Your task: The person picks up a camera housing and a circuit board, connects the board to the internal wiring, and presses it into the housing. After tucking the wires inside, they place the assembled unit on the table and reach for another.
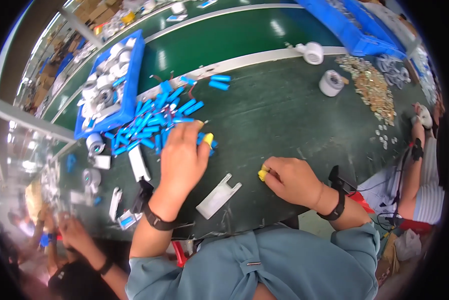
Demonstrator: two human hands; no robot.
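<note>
My left hand (pixel 183 157) reaches over the right edge of a pile of blue cylindrical battery cells (pixel 152 120) with thin wires. Its fingers are stretched out, the thumb apart from them; yellow covers sit on thumb and a fingertip. Whether it touches a cell is hidden under the fingers. Closer to me, my right hand (pixel 297 181) hangs above the green bench with thumb and forefinger pressed together, also in yellow covers. Anything in that pinch is too small to make out. Between the hands lies a white plastic housing (pixel 218 198) with two prongs at one end.
Left of the cells stands a blue crate (pixel 134 75) of white round parts. White cylindrical parts (pixel 331 83) and a heap of small metallic pieces (pixel 369 87) lie at the right. Another blue crate (pixel 359 35) is at the back right. Co-workers' arms (pixel 415 155) appear on both sides.
</note>
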